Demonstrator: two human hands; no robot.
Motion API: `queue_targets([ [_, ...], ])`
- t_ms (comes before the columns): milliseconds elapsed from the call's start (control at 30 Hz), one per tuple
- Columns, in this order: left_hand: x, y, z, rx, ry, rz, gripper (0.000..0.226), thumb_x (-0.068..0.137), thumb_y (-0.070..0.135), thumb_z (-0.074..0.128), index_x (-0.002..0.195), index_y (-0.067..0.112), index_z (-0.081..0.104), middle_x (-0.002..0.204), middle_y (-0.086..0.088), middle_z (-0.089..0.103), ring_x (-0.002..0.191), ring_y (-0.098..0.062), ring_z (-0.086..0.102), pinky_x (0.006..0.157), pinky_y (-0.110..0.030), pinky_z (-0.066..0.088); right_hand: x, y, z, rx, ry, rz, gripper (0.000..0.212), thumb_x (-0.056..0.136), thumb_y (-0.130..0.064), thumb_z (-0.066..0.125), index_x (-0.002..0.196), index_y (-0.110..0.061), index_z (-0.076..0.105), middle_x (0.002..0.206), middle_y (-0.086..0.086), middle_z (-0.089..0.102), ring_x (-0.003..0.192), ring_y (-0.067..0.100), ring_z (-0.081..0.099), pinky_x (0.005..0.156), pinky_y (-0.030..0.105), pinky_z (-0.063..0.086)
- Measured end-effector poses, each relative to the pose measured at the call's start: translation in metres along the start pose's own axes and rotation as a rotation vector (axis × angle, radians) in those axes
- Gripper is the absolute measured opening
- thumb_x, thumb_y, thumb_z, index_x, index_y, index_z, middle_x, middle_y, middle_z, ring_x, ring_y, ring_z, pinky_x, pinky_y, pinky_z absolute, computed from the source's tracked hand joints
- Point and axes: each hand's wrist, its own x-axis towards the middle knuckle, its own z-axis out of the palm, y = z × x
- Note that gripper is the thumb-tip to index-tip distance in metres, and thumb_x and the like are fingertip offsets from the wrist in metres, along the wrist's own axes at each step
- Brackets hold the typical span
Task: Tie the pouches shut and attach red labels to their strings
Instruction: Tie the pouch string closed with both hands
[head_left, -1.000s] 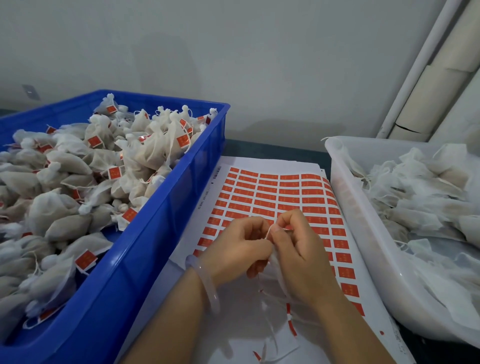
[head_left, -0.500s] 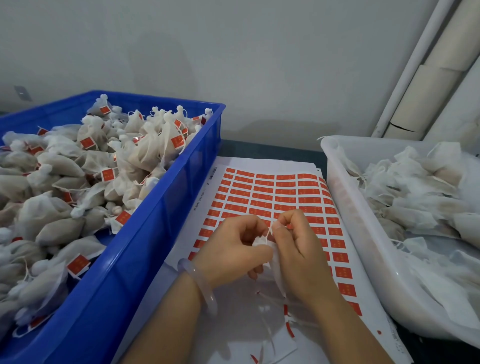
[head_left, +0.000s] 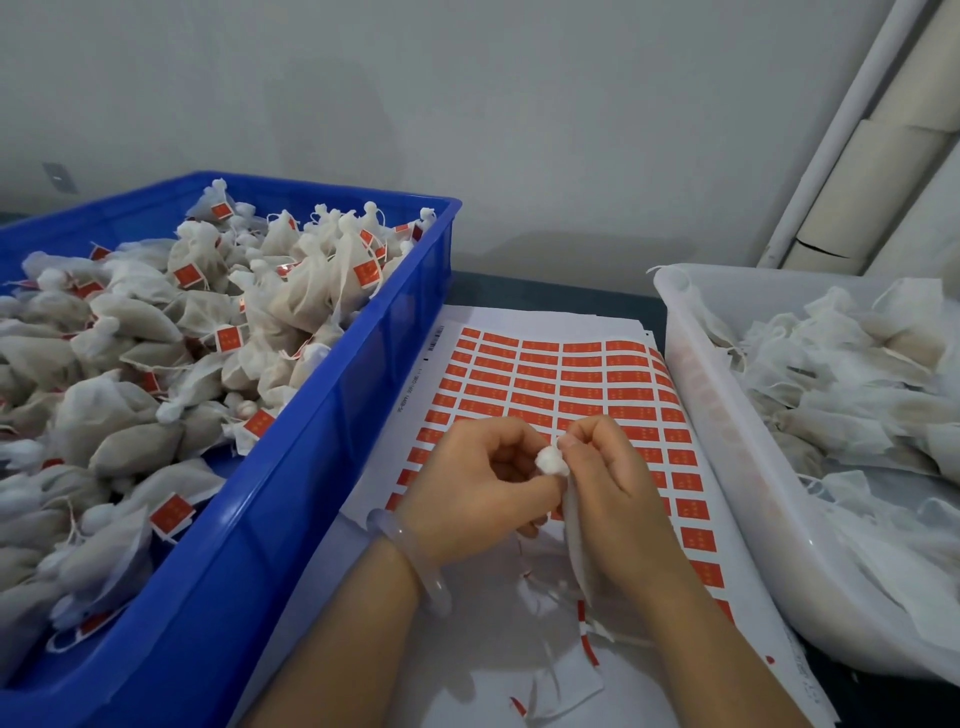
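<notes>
Blue crate (head_left: 332, 415) left, heaped with tied, labelled pouches (head_left: 291, 291); white tub (head_left: 727, 441) right, full of untied ones (head_left: 841, 374). Pinched a pouch (head_left: 551, 460) between curled left hand (head_left: 478, 493) and right hand (head_left: 618, 483), over the label sheet (head_left: 571, 379).

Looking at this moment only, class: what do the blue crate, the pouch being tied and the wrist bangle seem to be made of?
Rectangular blue crate: moulded hard plastic, smooth with a slight sheen. Small white pouch being tied: thin gauzy fabric, perhaps non-woven; it bunches softly. Pale bangle on the left wrist: translucent and glossy, possibly jade or glass.
</notes>
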Motion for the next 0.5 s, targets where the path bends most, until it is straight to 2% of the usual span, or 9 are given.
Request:
queue_targets([
  [133,0.000,0.002,0.002,-0.054,-0.035,0.002,0.012,0.081,0.010,0.069,0.088,0.019,0.064,0.072,0.008,0.069,0.064,-0.012,0.069,0.056,-0.020,0.054,0.000,0.001,0.000,-0.015,0.023,-0.013,0.012,0.096,-0.027,0.044,0.085,-0.026,0.050,0.080,-0.027,0.061,0.084,-0.010,0.060,0.054,0.006,0.046],
  [300,0.000,0.002,0.005,-0.090,0.028,0.056,0.003,0.085,0.013,0.064,0.086,0.016,0.064,0.066,0.006,0.066,0.059,-0.013,0.066,0.055,-0.023,0.054,0.000,-0.002,0.001,-0.019,0.054,-0.043,0.013,0.096,-0.028,0.043,0.085,-0.026,0.049,0.084,-0.034,0.059,0.085,-0.013,0.058,0.055,0.003,0.043],
  [400,0.000,0.001,0.008,-0.099,0.114,0.066,0.012,0.089,0.013,0.058,0.078,0.017,0.059,0.066,0.001,0.060,0.062,-0.014,0.061,0.057,-0.021,0.054,-0.002,-0.004,0.004,-0.021,0.076,-0.067,0.016,0.091,-0.040,0.040,0.086,-0.027,0.048,0.085,-0.038,0.058,0.086,-0.014,0.058,0.057,0.002,0.043],
  [500,0.000,0.003,0.011,-0.109,0.159,0.101,0.018,0.081,0.036,0.060,0.075,0.019,0.058,0.076,-0.004,0.062,0.072,-0.017,0.062,0.065,-0.020,0.055,-0.003,-0.006,0.006,-0.016,0.115,-0.101,0.030,0.075,-0.053,0.036,0.087,-0.029,0.049,0.086,-0.044,0.055,0.087,-0.017,0.056,0.059,0.001,0.043],
])
